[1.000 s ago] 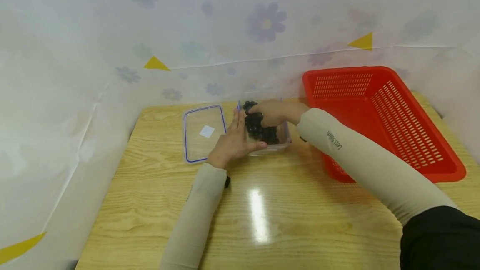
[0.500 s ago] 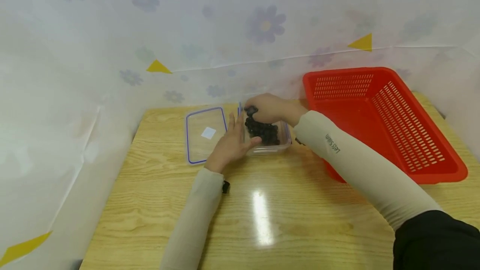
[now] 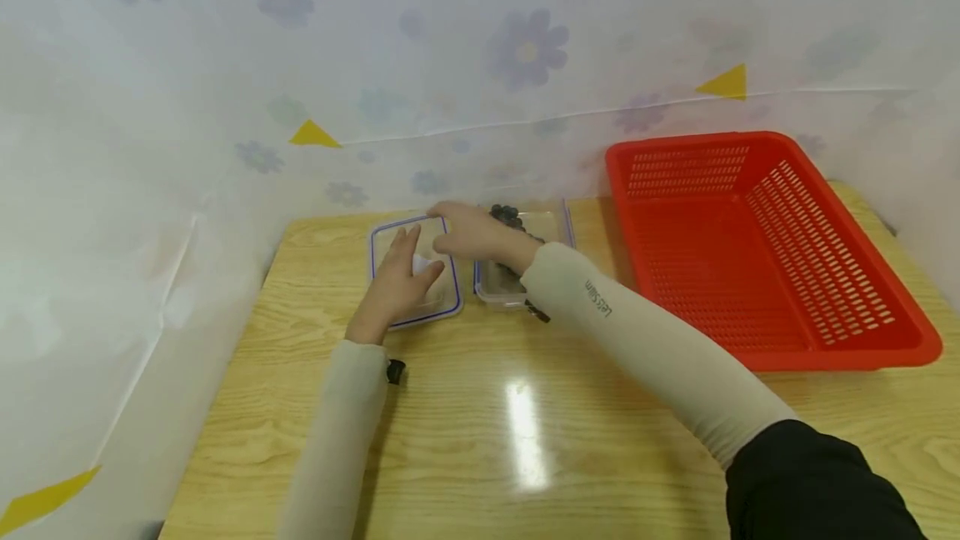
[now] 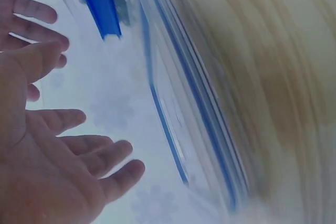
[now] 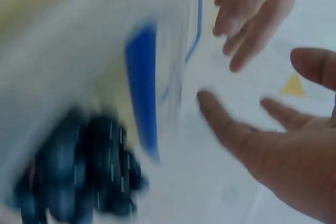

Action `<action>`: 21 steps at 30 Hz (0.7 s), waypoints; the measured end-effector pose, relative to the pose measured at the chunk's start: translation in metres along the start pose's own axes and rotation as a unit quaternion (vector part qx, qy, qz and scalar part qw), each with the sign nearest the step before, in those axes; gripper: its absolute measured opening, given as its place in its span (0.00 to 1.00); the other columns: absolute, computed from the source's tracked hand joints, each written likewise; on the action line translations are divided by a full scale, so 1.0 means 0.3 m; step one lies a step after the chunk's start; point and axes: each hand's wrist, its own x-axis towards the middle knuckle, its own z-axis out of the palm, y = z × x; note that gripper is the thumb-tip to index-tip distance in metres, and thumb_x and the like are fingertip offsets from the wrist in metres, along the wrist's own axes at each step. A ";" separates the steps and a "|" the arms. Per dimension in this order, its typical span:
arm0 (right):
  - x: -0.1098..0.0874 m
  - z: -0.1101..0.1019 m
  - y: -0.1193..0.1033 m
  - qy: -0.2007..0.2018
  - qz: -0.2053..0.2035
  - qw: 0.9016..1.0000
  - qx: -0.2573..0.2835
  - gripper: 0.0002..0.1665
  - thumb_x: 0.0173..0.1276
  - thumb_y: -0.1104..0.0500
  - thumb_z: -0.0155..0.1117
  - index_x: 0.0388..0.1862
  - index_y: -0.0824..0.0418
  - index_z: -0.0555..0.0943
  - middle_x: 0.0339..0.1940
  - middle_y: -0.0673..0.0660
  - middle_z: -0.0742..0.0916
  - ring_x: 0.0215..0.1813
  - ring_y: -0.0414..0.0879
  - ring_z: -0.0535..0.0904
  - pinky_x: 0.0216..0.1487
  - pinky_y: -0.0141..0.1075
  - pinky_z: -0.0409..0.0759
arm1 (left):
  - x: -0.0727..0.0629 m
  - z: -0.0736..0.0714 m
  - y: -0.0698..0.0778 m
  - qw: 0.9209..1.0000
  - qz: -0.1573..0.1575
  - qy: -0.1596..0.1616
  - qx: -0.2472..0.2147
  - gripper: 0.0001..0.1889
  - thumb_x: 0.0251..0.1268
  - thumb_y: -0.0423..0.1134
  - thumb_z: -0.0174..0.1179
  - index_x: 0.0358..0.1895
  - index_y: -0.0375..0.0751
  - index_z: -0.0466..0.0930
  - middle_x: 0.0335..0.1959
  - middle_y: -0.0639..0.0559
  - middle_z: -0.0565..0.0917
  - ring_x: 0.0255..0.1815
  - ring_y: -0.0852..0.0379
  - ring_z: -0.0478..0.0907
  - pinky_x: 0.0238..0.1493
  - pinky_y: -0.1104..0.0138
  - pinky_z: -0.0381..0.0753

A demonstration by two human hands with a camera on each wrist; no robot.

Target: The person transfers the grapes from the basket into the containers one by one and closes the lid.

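My left hand (image 3: 393,286) hovers over a clear lid with a blue seal (image 3: 386,244), its fingers extended. My right hand (image 3: 476,233) is above the gap between the lid and a clear food container (image 3: 502,300), with its fingers spread. Dark grapes (image 3: 507,213) lie in the container, partly hidden by the right wrist; the right wrist view shows the grapes (image 5: 79,166) blurred. In the left wrist view the edge of the lid (image 4: 197,93) runs beside the left hand (image 4: 63,171). Neither hand appears to hold anything.
A large red plastic basket (image 3: 840,355) with slotted sides stands to the right of the container. The wooden table (image 3: 600,440) meets a flower-patterned sheet (image 3: 450,65) at the back. Yellow triangles (image 3: 723,83) mark the sheet.
My right hand has left the grapes and moved left toward the lid. My left hand has let go of the container's left side and moved left over the lid.
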 end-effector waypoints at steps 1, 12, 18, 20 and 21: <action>0.016 0.021 -0.004 0.000 0.011 1.000 0.029 0.39 0.76 0.60 0.54 0.82 0.60 0.55 0.81 0.59 0.61 0.35 0.44 0.76 0.53 0.44 0.73 | -0.003 -0.010 -0.011 1.000 -0.009 -0.002 0.010 0.43 0.79 0.57 0.50 0.84 0.47 0.36 0.82 0.36 0.34 0.81 0.36 0.35 0.73 0.37 0.45; 0.116 0.152 0.001 -0.020 0.152 0.975 0.160 0.56 0.72 0.58 0.58 0.84 0.50 0.33 0.82 0.68 0.37 0.81 0.64 0.35 0.73 0.62 0.53 | -0.015 -0.056 -0.102 0.991 -0.114 -0.017 0.064 0.46 0.79 0.56 0.48 0.81 0.36 0.30 0.78 0.25 0.30 0.78 0.26 0.35 0.69 0.30 0.42; 0.132 0.178 0.015 -0.024 0.155 0.971 0.182 0.54 0.73 0.56 0.58 0.85 0.49 0.36 0.84 0.62 0.40 0.82 0.58 0.31 0.76 0.60 0.48 | -0.013 -0.058 -0.140 0.990 -0.128 -0.039 0.042 0.48 0.79 0.57 0.47 0.80 0.30 0.27 0.77 0.21 0.35 0.76 0.22 0.39 0.70 0.31 0.45; 0.136 0.180 0.019 -0.019 0.151 0.970 0.187 0.53 0.73 0.56 0.58 0.85 0.50 0.36 0.84 0.60 0.43 0.82 0.57 0.36 0.76 0.59 0.50 | -0.013 -0.061 -0.147 0.991 -0.125 -0.041 0.030 0.48 0.79 0.57 0.46 0.80 0.30 0.27 0.78 0.22 0.36 0.76 0.23 0.39 0.70 0.33 0.46; 0.139 0.181 0.021 -0.013 0.150 0.970 0.189 0.52 0.73 0.56 0.57 0.85 0.51 0.38 0.84 0.58 0.45 0.82 0.57 0.40 0.76 0.58 0.51 | -0.013 -0.063 -0.150 0.991 -0.124 -0.039 0.023 0.48 0.79 0.57 0.47 0.80 0.31 0.27 0.78 0.23 0.37 0.77 0.24 0.39 0.71 0.34 0.47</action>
